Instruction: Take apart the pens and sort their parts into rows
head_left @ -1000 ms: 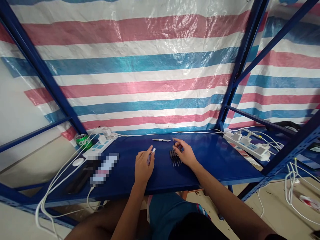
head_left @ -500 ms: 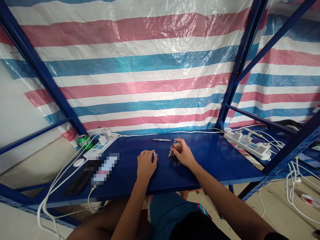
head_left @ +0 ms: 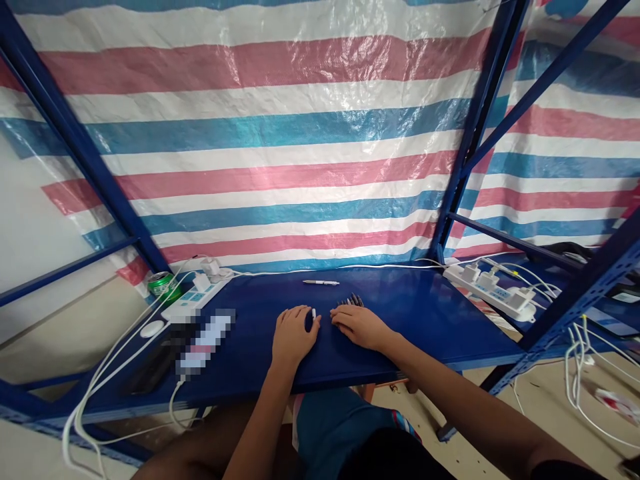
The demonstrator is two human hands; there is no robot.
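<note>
My left hand [head_left: 295,335] rests on the blue desk with curled fingers. A small white pen-like piece [head_left: 314,313] shows between its thumb and index finger; the rest of it is hidden. To the right, my right hand [head_left: 363,327] lies palm down, its fingers together and bent over a group of several dark pens [head_left: 353,300]. Only the far ends of these pens stick out past the fingers; the thumb is mostly hidden. A white pen [head_left: 321,283] lies alone behind both hands, touched by neither.
At left are a blurred-out phone [head_left: 206,341] on a cable, a white power strip [head_left: 197,300] and a green can [head_left: 164,287]. Another power strip [head_left: 490,293] with plugs sits at right. Blue metal posts [head_left: 453,180] and a striped plastic sheet [head_left: 300,173] bound the desk [head_left: 425,320].
My right hand has gone from pinching a pen above the group to lying over the pens, slightly lower. My left hand has shifted slightly right with the white piece.
</note>
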